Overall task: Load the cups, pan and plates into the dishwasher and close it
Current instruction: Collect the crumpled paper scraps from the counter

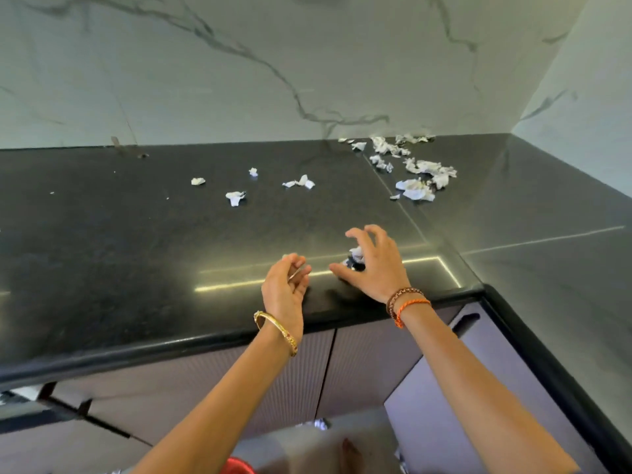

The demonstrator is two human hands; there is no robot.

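Observation:
No cup, pan, plate or dishwasher shows in the head view. My left hand (285, 285) hovers at the front edge of the black countertop (136, 254), palm turned right, fingers loosely curled, with nothing clearly in it. My right hand (372, 265) is just to its right, fingers spread and arched over a small crumpled paper scrap (355, 255) lying on the counter under the palm. The fingers are not closed on the scrap.
Torn white paper scraps (422, 179) lie scattered toward the back right and several more (236, 197) in the middle. A marble wall (307, 63) backs the counter, which turns a corner on the right. Ribbed cabinet doors (359, 367) sit below the edge.

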